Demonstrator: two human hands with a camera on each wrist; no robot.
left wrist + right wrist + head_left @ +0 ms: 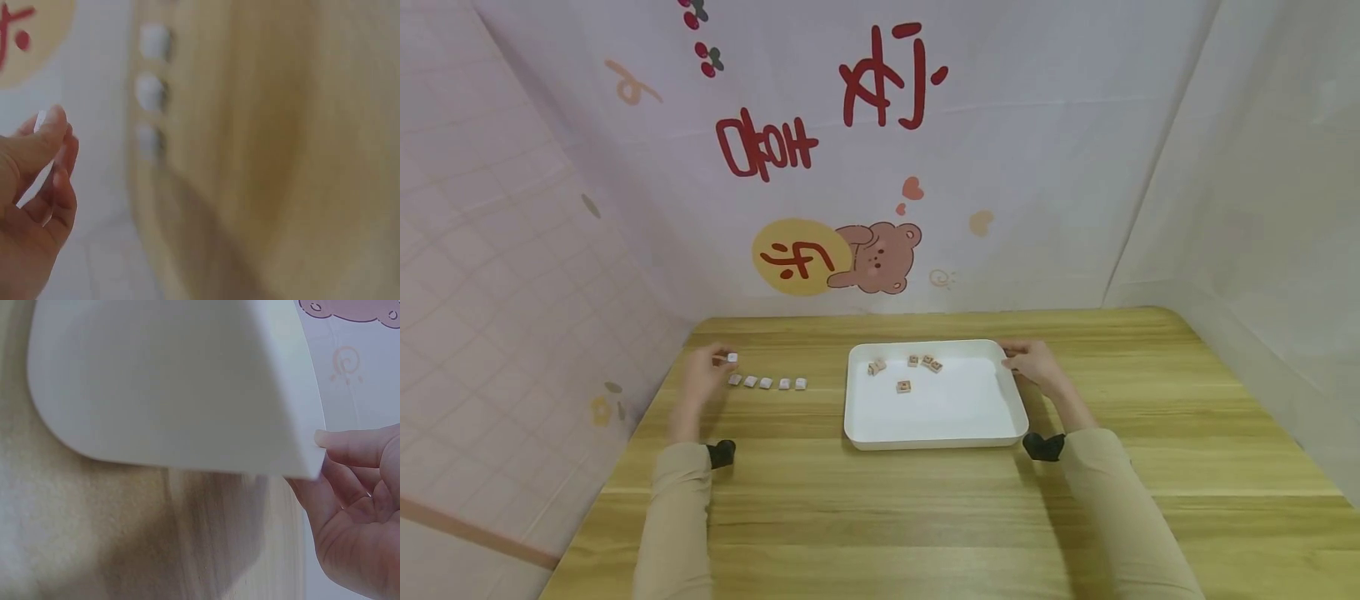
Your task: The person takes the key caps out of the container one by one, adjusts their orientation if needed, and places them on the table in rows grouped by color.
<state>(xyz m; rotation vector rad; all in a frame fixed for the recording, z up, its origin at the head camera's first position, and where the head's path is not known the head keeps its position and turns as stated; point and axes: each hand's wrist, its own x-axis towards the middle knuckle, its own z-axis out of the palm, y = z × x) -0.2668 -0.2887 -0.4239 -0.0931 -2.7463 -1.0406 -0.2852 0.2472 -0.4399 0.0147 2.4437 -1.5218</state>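
Between the thumb and fingers of my left hand (702, 372) is a small white keycap (732, 357), raised above the table's left side. In the left wrist view its white edge (42, 119) shows past the thumb. Just in front lies a row of several similar white keycaps (765, 383). My right hand (1033, 364) grips the white tray (936, 421) at its right rim, thumb on the inner side and fingers outside. Several small brown square pieces (903, 387) lie in the tray, mostly toward its back.
The wooden table (880, 517) carries the tray near its middle. A white printed cloth (1015, 167) hangs behind the table's back edge, and pale cloth walls stand at both sides.
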